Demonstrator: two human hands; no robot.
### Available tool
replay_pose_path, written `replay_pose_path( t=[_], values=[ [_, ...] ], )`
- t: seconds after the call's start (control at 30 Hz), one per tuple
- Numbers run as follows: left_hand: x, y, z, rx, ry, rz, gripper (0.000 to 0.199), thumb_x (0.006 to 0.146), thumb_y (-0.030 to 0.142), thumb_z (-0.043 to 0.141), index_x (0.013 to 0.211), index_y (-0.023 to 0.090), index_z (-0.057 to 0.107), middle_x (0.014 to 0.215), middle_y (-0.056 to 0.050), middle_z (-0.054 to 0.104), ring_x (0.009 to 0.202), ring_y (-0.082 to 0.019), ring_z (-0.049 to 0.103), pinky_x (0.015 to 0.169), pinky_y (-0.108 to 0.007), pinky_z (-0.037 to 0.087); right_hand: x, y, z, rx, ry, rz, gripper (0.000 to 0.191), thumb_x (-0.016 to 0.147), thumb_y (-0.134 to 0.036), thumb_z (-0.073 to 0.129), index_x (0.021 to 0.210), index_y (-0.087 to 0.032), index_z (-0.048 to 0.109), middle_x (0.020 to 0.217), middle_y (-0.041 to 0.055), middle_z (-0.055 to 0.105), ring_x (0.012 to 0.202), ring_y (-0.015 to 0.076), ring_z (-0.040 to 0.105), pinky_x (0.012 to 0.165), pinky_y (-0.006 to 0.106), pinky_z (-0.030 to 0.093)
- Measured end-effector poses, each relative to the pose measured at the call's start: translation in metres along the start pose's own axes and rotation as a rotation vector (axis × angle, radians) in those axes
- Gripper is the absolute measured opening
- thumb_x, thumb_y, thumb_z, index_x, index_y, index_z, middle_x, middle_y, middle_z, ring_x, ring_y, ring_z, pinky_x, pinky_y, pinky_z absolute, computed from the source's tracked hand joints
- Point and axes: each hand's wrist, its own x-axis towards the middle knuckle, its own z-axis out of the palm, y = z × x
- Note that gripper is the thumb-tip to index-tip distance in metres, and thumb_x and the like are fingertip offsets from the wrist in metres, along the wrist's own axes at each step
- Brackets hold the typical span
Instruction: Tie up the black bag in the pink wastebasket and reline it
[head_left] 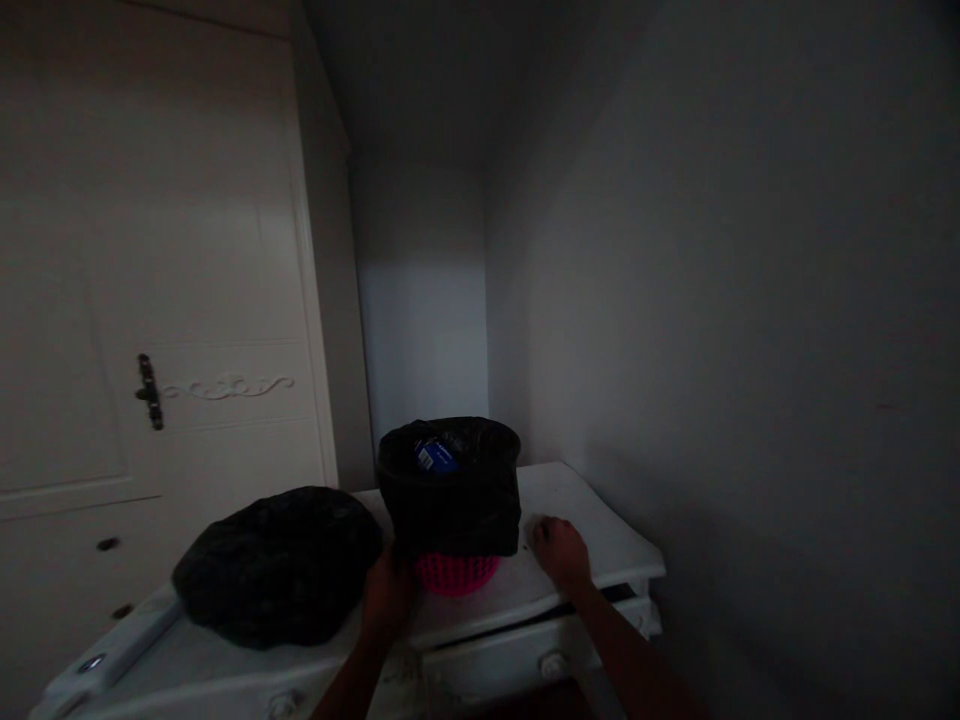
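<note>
A pink basket [457, 575] stands on a white dresser top, lined with a black plastic bag [457, 510] whose edge folds down over its sides. Inside its opening shows a blue packet [439, 457] with a white label. My left hand [388, 592] is at the basket's lower left side, between it and a large dark bundle [281, 565]; its fingers are too dark to read. Right of the basket, my right hand [559, 550] rests by the dresser top with its fingers curled, and what they hold, if anything, is too small to name.
The white dresser [615, 535] has a slightly open drawer [510, 655] at its front. A grey wall [750, 350] rises on the right. A white wardrobe [225, 250] with a dark handle [150, 392] stands at the left.
</note>
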Motion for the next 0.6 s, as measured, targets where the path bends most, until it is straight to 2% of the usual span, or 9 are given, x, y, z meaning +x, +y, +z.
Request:
replay_pose_path(
  t=[0.4, 0.6],
  values=[
    [-0.0014, 0.0025, -0.0022, 0.012, 0.012, 0.004, 0.038, 0.098, 0.016, 0.044, 0.126, 0.013, 0.069, 0.12, -0.015, 0.078, 0.113, -0.025, 0.074, 0.09, -0.027, 0.054, 0.0007, 0.0011, 0.0008, -0.005, 0.001, -0.016, 0.039, 0.104, -0.03, 0.041, 0.102, -0.015, 0.077, 0.107, 0.0143, 0.078, 0.103, 0.0233, 0.071, 0.084, 0.028, 0.046],
    [-0.0008, 0.0003, -0.0001, 0.02, 0.002, 0.005, 0.04, 0.1, 0.015, 0.04, 0.13, 0.011, 0.066, 0.128, -0.016, 0.075, 0.119, -0.024, 0.071, 0.094, -0.027, 0.052, 0.0017, 0.0028, 0.0041, 0.008, 0.024, -0.004, 0.038, 0.103, -0.03, 0.042, 0.1, -0.016, 0.076, 0.105, 0.0134, 0.079, 0.102, 0.0224, 0.071, 0.084, 0.027, 0.045]
  ],
)
